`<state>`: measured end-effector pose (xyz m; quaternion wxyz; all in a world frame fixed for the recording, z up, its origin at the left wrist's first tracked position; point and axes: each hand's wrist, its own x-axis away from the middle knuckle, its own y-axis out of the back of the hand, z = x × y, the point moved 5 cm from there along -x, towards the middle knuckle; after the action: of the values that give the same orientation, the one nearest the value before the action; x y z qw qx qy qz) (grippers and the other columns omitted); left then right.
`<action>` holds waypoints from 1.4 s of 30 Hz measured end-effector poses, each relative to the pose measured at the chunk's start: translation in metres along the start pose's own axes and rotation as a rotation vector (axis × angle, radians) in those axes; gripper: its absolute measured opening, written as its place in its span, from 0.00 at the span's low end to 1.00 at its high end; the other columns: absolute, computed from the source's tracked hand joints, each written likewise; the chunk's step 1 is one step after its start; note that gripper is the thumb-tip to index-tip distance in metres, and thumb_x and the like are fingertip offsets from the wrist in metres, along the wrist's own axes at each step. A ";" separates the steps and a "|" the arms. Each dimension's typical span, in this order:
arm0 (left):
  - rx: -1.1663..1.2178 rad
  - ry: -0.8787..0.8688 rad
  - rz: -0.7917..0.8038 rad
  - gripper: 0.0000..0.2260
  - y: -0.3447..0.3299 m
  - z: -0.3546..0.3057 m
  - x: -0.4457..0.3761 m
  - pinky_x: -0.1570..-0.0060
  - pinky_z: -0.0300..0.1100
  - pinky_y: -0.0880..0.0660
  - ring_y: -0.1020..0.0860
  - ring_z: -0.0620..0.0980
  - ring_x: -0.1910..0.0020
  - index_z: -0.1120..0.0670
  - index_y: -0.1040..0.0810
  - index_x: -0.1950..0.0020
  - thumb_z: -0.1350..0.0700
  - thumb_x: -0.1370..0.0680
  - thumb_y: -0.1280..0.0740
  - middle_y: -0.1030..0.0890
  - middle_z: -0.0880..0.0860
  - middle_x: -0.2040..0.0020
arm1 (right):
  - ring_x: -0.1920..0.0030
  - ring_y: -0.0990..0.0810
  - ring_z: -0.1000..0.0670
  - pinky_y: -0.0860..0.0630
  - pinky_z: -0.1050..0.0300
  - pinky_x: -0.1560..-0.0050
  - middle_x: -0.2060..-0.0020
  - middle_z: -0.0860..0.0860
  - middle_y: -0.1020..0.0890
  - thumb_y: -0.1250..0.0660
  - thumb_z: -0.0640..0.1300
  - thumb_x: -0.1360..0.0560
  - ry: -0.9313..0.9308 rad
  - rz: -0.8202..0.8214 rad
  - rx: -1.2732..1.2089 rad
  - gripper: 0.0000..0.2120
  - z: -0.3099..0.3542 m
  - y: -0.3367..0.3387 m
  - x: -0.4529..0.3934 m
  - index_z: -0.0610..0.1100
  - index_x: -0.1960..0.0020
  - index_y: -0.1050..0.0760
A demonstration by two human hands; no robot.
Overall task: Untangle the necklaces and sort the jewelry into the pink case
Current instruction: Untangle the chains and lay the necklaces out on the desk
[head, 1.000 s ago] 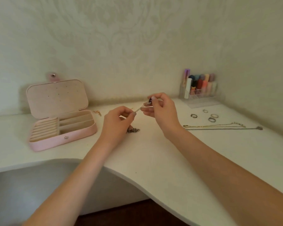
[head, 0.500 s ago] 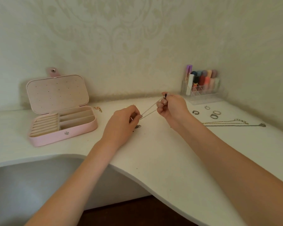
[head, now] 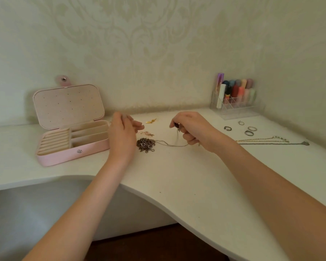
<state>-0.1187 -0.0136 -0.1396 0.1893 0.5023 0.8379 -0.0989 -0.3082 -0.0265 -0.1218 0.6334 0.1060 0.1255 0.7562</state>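
Half a second ago I held a thin silver chain [head: 169,144] taut between both hands. Now my left hand [head: 123,133] has let go, fingers loosely curled on nothing, beside the open pink jewelry case [head: 72,127]. My right hand [head: 193,129] has dropped lower, still pinching the chain's end; the chain lies slack on the white desk [head: 177,176], trailing to the dark tangled necklace heap [head: 145,145].

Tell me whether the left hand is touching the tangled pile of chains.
Apart. The head view shows bare white desk between the left hand and the tangled pile of chains lying just to its right.
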 end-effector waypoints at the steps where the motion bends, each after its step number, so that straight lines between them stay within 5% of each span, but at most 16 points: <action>1: 0.066 0.061 0.021 0.12 0.000 0.001 0.001 0.58 0.45 0.25 0.18 0.49 0.64 0.53 0.32 0.59 0.60 0.18 0.49 0.20 0.56 0.63 | 0.77 0.43 0.53 0.47 0.64 0.76 0.73 0.52 0.36 0.40 0.42 0.24 0.000 0.009 0.006 0.10 0.000 -0.001 0.000 0.46 0.63 0.25; 6: -0.116 0.008 0.454 0.05 -0.024 -0.007 0.015 0.49 0.38 0.26 0.19 0.43 0.53 0.50 0.21 0.49 0.55 0.24 0.32 0.16 0.47 0.54 | 0.79 0.38 0.54 0.45 0.64 0.77 0.72 0.51 0.29 0.44 0.45 0.19 0.085 0.056 -0.216 0.10 0.007 -0.007 0.001 0.45 0.56 0.29; 9: -0.247 -0.077 0.598 0.03 -0.031 -0.010 0.021 0.57 0.32 0.30 0.24 0.34 0.63 0.49 0.18 0.54 0.53 0.24 0.32 0.18 0.39 0.61 | 0.79 0.37 0.54 0.42 0.64 0.79 0.70 0.50 0.27 0.46 0.47 0.18 0.108 0.105 -0.403 0.10 0.012 -0.009 0.002 0.45 0.55 0.30; 11: -0.278 -0.080 0.561 0.07 -0.030 -0.009 0.020 0.62 0.35 0.32 0.27 0.39 0.67 0.51 0.19 0.61 0.54 0.23 0.33 0.19 0.43 0.66 | 0.79 0.38 0.55 0.42 0.65 0.79 0.69 0.50 0.26 0.46 0.47 0.17 0.097 0.125 -0.497 0.11 0.014 -0.010 0.002 0.45 0.55 0.31; 15: -0.201 -0.003 0.339 0.09 -0.019 -0.007 0.012 0.62 0.32 0.29 0.20 0.47 0.60 0.58 0.25 0.62 0.57 0.23 0.37 0.16 0.50 0.62 | 0.80 0.42 0.57 0.45 0.67 0.81 0.66 0.52 0.25 0.47 0.47 0.17 0.049 0.110 -0.656 0.11 0.009 -0.005 -0.001 0.46 0.57 0.32; 18: -0.209 0.019 0.275 0.11 -0.017 -0.006 0.011 0.68 0.28 0.32 0.22 0.37 0.68 0.59 0.30 0.63 0.56 0.24 0.35 0.16 0.55 0.63 | 0.82 0.43 0.58 0.46 0.68 0.83 0.66 0.52 0.25 0.46 0.47 0.18 0.013 0.104 -0.853 0.12 0.005 0.001 -0.004 0.47 0.58 0.31; 20: -0.184 0.033 0.237 0.13 -0.015 -0.002 0.009 0.62 0.30 0.30 0.22 0.36 0.67 0.57 0.32 0.64 0.53 0.24 0.35 0.16 0.55 0.64 | 0.82 0.43 0.58 0.47 0.68 0.83 0.67 0.53 0.25 0.45 0.48 0.18 -0.011 0.107 -0.894 0.12 0.001 0.003 -0.006 0.47 0.59 0.31; 22: -0.095 0.064 0.192 0.13 -0.011 0.004 0.004 0.50 0.43 0.26 0.19 0.46 0.59 0.55 0.33 0.64 0.49 0.23 0.36 0.16 0.52 0.67 | 0.81 0.43 0.58 0.49 0.68 0.82 0.70 0.53 0.27 0.45 0.47 0.19 -0.031 0.112 -0.829 0.12 -0.002 0.002 -0.007 0.48 0.61 0.32; 24: -0.002 0.110 0.162 0.14 -0.009 0.008 0.000 0.50 0.50 0.26 0.18 0.52 0.58 0.53 0.33 0.63 0.47 0.22 0.39 0.17 0.53 0.68 | 0.81 0.44 0.57 0.51 0.67 0.80 0.72 0.53 0.31 0.45 0.43 0.20 -0.051 0.110 -0.710 0.11 -0.003 -0.001 -0.006 0.47 0.61 0.33; 27: 0.059 0.137 0.142 0.17 -0.008 0.006 0.000 0.63 0.44 0.32 0.19 0.49 0.67 0.54 0.33 0.64 0.46 0.20 0.43 0.19 0.54 0.72 | 0.79 0.45 0.56 0.51 0.66 0.78 0.74 0.53 0.35 0.45 0.40 0.23 -0.067 0.084 -0.476 0.08 -0.003 -0.008 -0.005 0.46 0.60 0.34; 33: -0.089 -0.062 0.219 0.23 -0.013 -0.009 0.011 0.68 0.33 0.29 0.25 0.44 0.72 0.57 0.27 0.69 0.45 0.20 0.43 0.23 0.52 0.73 | 0.81 0.37 0.58 0.43 0.67 0.79 0.83 0.61 0.31 0.41 0.44 0.22 0.142 0.060 0.146 0.09 0.008 -0.023 0.009 0.47 0.54 0.21; 35: -0.114 -0.105 0.247 0.23 -0.015 -0.012 0.014 0.68 0.34 0.29 0.25 0.44 0.73 0.59 0.27 0.68 0.45 0.20 0.42 0.23 0.50 0.74 | 0.81 0.32 0.61 0.41 0.71 0.79 0.82 0.64 0.28 0.38 0.49 0.23 0.189 0.093 0.220 0.10 0.011 -0.029 0.011 0.47 0.52 0.20; 38: -0.134 -0.147 0.244 0.24 -0.014 -0.016 0.015 0.71 0.32 0.31 0.27 0.43 0.75 0.63 0.28 0.68 0.46 0.20 0.41 0.26 0.48 0.77 | 0.81 0.38 0.57 0.42 0.64 0.75 0.80 0.58 0.27 0.31 0.58 0.28 0.240 0.149 0.277 0.12 0.013 -0.036 0.013 0.49 0.58 0.18; 42: -0.042 -0.071 0.240 0.25 -0.012 -0.013 0.014 0.70 0.36 0.28 0.24 0.48 0.74 0.60 0.27 0.70 0.44 0.20 0.43 0.24 0.51 0.76 | 0.78 0.43 0.54 0.44 0.63 0.73 0.79 0.53 0.35 0.40 0.63 0.25 0.215 0.186 0.240 0.24 0.013 -0.032 0.011 0.46 0.58 0.15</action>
<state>-0.1377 -0.0032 -0.1342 0.2396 0.5912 0.7664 -0.0758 -0.2761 -0.0094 -0.1201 0.5265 0.1106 0.2715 0.7981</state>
